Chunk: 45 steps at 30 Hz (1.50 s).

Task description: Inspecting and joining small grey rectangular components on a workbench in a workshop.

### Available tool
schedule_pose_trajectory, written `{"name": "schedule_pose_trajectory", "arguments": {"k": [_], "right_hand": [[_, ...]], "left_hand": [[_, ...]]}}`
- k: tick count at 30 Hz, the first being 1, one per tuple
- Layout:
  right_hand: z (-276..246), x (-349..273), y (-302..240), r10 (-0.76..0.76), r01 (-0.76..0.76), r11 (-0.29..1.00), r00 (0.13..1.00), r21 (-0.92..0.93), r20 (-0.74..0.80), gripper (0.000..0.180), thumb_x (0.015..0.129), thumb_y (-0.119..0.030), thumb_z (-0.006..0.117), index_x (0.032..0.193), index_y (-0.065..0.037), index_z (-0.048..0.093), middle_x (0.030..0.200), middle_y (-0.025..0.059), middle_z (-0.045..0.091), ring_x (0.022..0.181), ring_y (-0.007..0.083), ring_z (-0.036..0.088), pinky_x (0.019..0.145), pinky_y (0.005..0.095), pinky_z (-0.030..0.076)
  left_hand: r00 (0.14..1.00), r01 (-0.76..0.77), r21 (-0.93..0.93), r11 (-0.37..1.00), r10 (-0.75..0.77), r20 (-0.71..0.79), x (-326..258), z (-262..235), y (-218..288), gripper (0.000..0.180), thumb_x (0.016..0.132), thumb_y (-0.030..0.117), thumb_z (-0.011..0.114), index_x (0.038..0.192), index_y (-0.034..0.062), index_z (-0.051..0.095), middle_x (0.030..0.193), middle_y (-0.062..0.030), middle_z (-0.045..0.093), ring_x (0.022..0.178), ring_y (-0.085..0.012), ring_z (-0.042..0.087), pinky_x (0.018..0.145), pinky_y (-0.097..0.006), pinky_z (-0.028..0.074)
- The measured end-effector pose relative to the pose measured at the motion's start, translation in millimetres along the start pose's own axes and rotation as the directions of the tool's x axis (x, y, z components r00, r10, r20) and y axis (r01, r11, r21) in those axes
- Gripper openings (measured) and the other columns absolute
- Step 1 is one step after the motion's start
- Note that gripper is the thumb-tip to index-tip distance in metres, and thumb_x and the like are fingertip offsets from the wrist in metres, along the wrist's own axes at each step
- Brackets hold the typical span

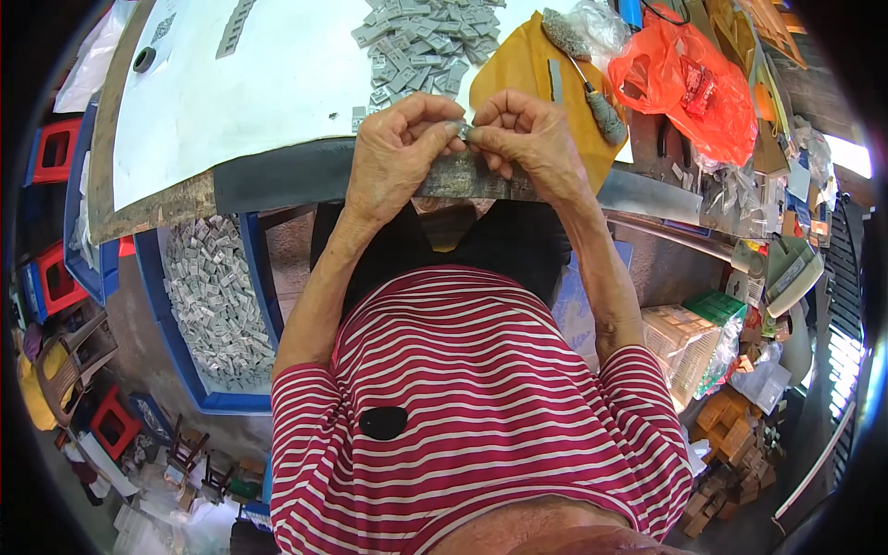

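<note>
Over the near edge of the workbench, my left hand (393, 153) and my right hand (536, 148) meet fingertip to fingertip. Between them they pinch a small grey metal piece (463, 132), mostly covered by the fingers. Just beyond the hands lies a heap of flat grey pieces (425, 51) on a white sheet (259, 102). One single grey piece (359, 118) rests by my left knuckles. To the right, a mustard-yellow sheet (513, 69) carries a thin-shafted tool with a wrapped grey handle (606, 118).
A red plastic bag (689, 83) sits at the bench's right. A black ring (143, 60) and a grey strip (235, 28) lie at the far left. Below left, a blue tray (250, 401) holds many grey pieces. Plastic crates (680, 342) stand on the floor at right.
</note>
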State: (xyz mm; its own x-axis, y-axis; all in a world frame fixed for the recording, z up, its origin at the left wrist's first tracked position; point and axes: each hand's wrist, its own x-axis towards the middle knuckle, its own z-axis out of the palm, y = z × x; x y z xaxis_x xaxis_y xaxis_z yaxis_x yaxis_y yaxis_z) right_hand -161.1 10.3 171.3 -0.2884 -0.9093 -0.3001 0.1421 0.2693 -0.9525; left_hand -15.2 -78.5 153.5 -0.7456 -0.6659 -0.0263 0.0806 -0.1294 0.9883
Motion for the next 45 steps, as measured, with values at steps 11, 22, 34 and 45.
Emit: {"name": "schedule_pose_trajectory", "arguments": {"k": [11, 22, 34, 45], "right_hand": [[5, -1, 3, -0.038, 0.038, 0.999, 0.998, -0.001, -0.046, 0.01, 0.076, -0.004, 0.061, 0.084, 0.001, 0.056, 0.064, 0.0017, 0.055, 0.051, 0.0048, 0.05, 0.041, 0.016, 0.038], [10, -1, 9, -0.076, 0.076, 0.997, 0.993, 0.003, -0.087, 0.009, 0.078, -0.006, 0.059, 0.084, 0.001, 0.056, 0.065, 0.0012, 0.055, 0.053, 0.0051, 0.051, 0.044, 0.0165, 0.04], [26, 0, 10, -0.12, 0.141, 0.988, 0.96, 0.067, -0.253, 0.006, 0.074, -0.003, 0.059, 0.075, 0.0, 0.054, 0.057, -0.0015, 0.05, 0.046, 0.0026, 0.043, 0.04, 0.0171, 0.031], [25, 5, 7, -0.068, 0.083, 0.99, 0.989, 0.111, -0.13, 0.009, 0.078, -0.007, 0.061, 0.082, -0.001, 0.057, 0.064, 0.0009, 0.055, 0.051, 0.0037, 0.046, 0.044, 0.0153, 0.035]], "left_hand": [[1.0, 0.008, -0.051, 0.999, -0.009, -0.011, 1, -2, 0, 0.013, 0.081, 0.003, 0.054, 0.091, -0.0037, 0.059, 0.075, -0.0046, 0.061, 0.066, -0.0082, 0.059, 0.06, -0.018, 0.047], [0.999, 0.041, -0.144, 0.989, -0.042, -0.007, 3, -2, -6, 0.015, 0.08, 0.001, 0.056, 0.094, -0.006, 0.058, 0.074, -0.0093, 0.061, 0.065, -0.0113, 0.059, 0.062, -0.019, 0.047], [1.0, 0.013, -0.062, 0.998, -0.012, 0.017, 1, -7, 1, 0.018, 0.079, 0.001, 0.054, 0.096, -0.0045, 0.058, 0.071, -0.0059, 0.061, 0.063, -0.0101, 0.06, 0.059, -0.019, 0.048], [0.996, -0.086, 0.282, 0.956, 0.074, 0.052, 0, -24, 8, 0.019, 0.078, 0.004, 0.056, 0.095, -0.0013, 0.059, 0.067, -0.0053, 0.061, 0.058, -0.0081, 0.056, 0.054, -0.021, 0.046]]}}
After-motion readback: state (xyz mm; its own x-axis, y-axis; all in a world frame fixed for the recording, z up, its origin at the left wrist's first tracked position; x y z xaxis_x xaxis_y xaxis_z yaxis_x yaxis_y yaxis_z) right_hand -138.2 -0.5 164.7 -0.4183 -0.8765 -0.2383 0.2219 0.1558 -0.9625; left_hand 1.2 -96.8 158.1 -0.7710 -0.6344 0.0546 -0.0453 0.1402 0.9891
